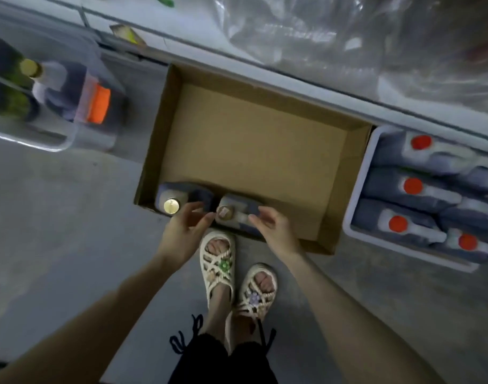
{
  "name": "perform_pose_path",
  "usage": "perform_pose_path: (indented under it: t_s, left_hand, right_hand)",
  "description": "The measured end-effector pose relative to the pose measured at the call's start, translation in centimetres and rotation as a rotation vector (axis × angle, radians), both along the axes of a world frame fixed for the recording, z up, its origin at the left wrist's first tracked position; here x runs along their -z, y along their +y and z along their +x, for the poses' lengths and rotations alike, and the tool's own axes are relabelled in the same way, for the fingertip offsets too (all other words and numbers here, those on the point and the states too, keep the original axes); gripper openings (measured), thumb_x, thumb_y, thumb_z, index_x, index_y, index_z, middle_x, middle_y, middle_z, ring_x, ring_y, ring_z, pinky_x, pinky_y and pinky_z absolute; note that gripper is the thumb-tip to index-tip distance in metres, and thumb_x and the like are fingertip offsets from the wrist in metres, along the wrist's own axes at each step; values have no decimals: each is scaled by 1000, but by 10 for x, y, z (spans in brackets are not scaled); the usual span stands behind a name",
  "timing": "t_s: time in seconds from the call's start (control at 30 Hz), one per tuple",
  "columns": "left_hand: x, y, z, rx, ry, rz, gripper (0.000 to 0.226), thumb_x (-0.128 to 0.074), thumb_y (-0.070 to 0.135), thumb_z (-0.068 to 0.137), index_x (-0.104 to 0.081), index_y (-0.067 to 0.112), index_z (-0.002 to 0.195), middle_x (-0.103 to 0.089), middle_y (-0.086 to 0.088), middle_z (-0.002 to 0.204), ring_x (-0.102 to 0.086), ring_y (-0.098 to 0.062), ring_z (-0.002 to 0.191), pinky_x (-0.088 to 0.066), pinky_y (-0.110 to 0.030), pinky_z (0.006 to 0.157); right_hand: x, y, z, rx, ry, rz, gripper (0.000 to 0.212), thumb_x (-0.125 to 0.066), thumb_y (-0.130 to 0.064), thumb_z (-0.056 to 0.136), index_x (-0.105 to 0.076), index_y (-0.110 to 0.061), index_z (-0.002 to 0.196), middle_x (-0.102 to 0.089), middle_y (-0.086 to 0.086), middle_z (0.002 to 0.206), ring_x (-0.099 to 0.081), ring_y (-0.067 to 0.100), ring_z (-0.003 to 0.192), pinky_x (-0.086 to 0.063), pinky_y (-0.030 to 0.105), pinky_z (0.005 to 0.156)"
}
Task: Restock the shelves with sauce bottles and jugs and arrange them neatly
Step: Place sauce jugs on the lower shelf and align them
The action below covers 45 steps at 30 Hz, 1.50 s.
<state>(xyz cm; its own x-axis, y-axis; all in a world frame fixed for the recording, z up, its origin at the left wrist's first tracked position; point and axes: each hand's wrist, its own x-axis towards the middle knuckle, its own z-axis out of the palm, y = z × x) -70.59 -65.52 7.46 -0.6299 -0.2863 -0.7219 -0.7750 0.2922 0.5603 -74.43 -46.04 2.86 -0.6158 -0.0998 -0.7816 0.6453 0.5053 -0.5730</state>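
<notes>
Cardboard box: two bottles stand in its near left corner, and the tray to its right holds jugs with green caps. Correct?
The cap colour is wrong. In the head view, two bottles stand in the near left corner of the cardboard box, and the tray to its right holds jugs with red caps.

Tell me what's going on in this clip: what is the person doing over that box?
A person stands over a nearly empty cardboard box on the floor; only two dark jugs remain along its near edge. The left hand and right hand reach in on either side of the brown-capped jug, fingers loosely curved, with no firm grip visible yet. The gold-capped jug stands beside it. A white crate of red-capped jugs sits to the right.
</notes>
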Motion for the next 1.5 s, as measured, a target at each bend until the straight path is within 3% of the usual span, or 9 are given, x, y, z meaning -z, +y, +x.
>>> perform_pose_path:
  t_s: [0.2, 0.33, 0.5, 0.67, 0.87, 1.03, 1.2, 1.33, 1.5]
  left_hand:
    - [30, -9, 11, 39, -34, -47, 39, -58, 34, 93, -54, 15, 127, -61, 5, 99, -55, 0, 82, -38, -7, 63]
    - [33, -13, 14, 45, -45, -37, 40, -57, 32, 94, -53, 13, 130, -60, 5, 98, -54, 2, 82, -38, -6, 63]
    - [21, -19, 3, 56, -49, -8, 41, -57, 34, 94, -51, 17, 131, -64, 1, 108, -57, -5, 90, -41, -11, 69]
    - [-22, -14, -22, 64, 5, 34, 37, -60, 31, 93, -55, 13, 125, -65, -4, 104, -62, -19, 98, -50, -32, 84]
    - [-122, 0, -65, 120, 86, 174, 39, -61, 36, 92, -51, 20, 126, -66, 10, 96, -63, -16, 94, -52, -37, 87]
    - [-219, 12, -106, 189, 201, 251, 76, -73, 69, 63, -52, 28, 123, -67, 6, 103, -63, -6, 96, -47, -21, 80]
    - [-337, 32, -153, 247, 387, 319, 85, -88, 44, 61, -47, 22, 133, -57, 2, 118, -58, -11, 104, -45, -13, 72]
    - [-434, 51, -179, 378, 553, 331, 110, -92, 42, 52, -36, 21, 144, -50, 3, 133, -50, -14, 121, -47, -22, 89]
    - [-561, 81, -211, 562, 742, 358, 107, -92, 42, 42, -47, 18, 135, -62, 4, 126, -56, -11, 118, -50, -30, 97]
  right_hand:
    - [47, -9, 11, -148, 65, 111, 43, -67, -51, 82, -70, -13, 102, -73, 4, 96, -67, 21, 95, -52, 41, 85]
    - [45, -14, 6, -117, 49, 77, 30, -72, -37, 85, -73, -10, 99, -72, 0, 90, -65, 14, 87, -50, 32, 80]
    - [27, -18, -6, 3, 90, 20, 23, -70, -9, 86, -70, 2, 107, -66, 2, 96, -59, -6, 74, -40, 3, 69]
    - [-23, -4, -22, 79, 97, 0, 22, -72, -4, 83, -70, 2, 105, -66, 4, 86, -57, -13, 59, -43, 6, 63]
    - [-154, 18, -73, 101, 77, -41, 15, -73, -14, 85, -70, -12, 99, -64, -3, 76, -56, 1, 62, -45, 10, 55]
    - [-279, 34, -114, 126, 191, -66, 8, -75, -14, 83, -70, -13, 90, -60, -7, 53, -49, 1, 44, -43, 16, 53]
    - [-438, 51, -150, 152, 329, -86, 16, -78, -13, 79, -71, -7, 93, -57, 3, 55, -45, 8, 46, -38, 18, 48]
    - [-566, 69, -161, 162, 498, -93, 9, -80, -8, 76, -71, -9, 78, -55, 2, 48, -43, 9, 42, -37, 21, 48]
    - [-714, 100, -158, 113, 713, -71, 9, -80, -10, 75, -72, -7, 74, -55, 3, 48, -43, 9, 44, -37, 18, 47]
